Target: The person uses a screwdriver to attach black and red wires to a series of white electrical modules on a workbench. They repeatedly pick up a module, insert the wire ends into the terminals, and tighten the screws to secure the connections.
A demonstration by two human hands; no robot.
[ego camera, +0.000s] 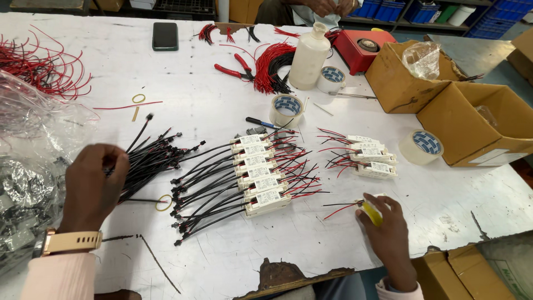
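My left hand is closed on a bundle of black cables with connectors lying on the white table. My right hand grips a small white module with a yellow part and red and black wires near the table's front edge. Between my hands lies a row of several white driver modules with black leads to the left and red and black wires to the right. A second, smaller stack of white modules lies just beyond my right hand.
Clear plastic bags of parts sit at the left. Tape rolls, a white bottle, red pliers, red wire bundles, a phone and open cardboard boxes surround the area. Another person's hands work at the far side.
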